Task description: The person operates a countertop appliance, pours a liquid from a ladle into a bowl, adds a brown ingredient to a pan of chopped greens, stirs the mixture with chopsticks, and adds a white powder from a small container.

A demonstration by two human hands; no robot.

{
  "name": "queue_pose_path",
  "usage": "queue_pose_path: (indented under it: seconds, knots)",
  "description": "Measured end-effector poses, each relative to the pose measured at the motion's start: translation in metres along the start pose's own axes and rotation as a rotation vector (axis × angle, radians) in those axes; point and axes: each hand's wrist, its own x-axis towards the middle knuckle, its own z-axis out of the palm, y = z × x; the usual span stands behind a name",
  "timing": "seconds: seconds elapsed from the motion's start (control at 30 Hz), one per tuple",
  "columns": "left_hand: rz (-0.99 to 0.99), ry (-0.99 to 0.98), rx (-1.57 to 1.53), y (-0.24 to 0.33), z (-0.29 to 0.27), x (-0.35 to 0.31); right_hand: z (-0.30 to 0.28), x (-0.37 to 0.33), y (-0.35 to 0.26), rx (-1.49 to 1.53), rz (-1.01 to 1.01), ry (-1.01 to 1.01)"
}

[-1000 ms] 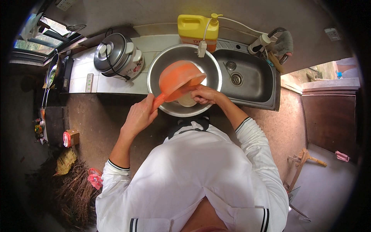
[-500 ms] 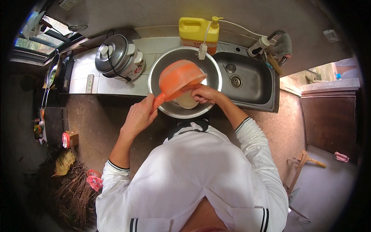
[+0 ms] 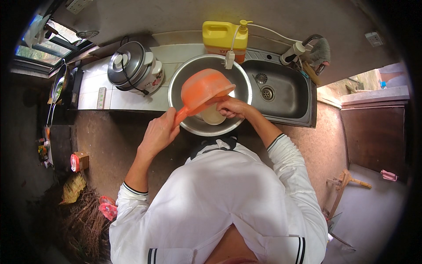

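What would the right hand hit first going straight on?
Likely the orange dipper, ahead to the left; whether the right hand already touches it is unclear.

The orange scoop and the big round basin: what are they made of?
The orange scoop is probably plastic with a fairly dull finish: it's bright orange right down its handle. The big round basin looks like smooth metal, maybe stainless steel: it's silvery grey and shiny.

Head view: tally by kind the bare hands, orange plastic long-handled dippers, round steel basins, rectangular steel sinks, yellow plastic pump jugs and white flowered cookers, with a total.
Bare hands: 2 (left hand, right hand)
Orange plastic long-handled dipper: 1
Round steel basin: 1
Rectangular steel sink: 1
Yellow plastic pump jug: 1
White flowered cooker: 1
Total: 7
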Motion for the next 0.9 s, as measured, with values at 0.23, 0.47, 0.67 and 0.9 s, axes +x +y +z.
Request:
queue_pose_path:
  seconds: [0.23, 0.47, 0.67, 0.9]
  knots:
    - [0.015, -0.006, -0.012, 0.0, 0.003, 0.002, 0.001, -0.002, 0.004, 0.027, 0.028, 0.036]
    - [0.021, -0.008, 0.0, 0.001, 0.004, 0.002, 0.002, -0.001, 0.007, 0.026, 0.031, 0.049]
    - [0.011, -0.012, -0.002, 0.003, 0.005, -0.001, 0.005, -0.002, 0.007, 0.033, 0.053, 0.055]
    - [0.015, -0.001, 0.021, 0.005, 0.006, -0.005, 0.01, -0.004, 0.008, 0.037, 0.052, 0.074]
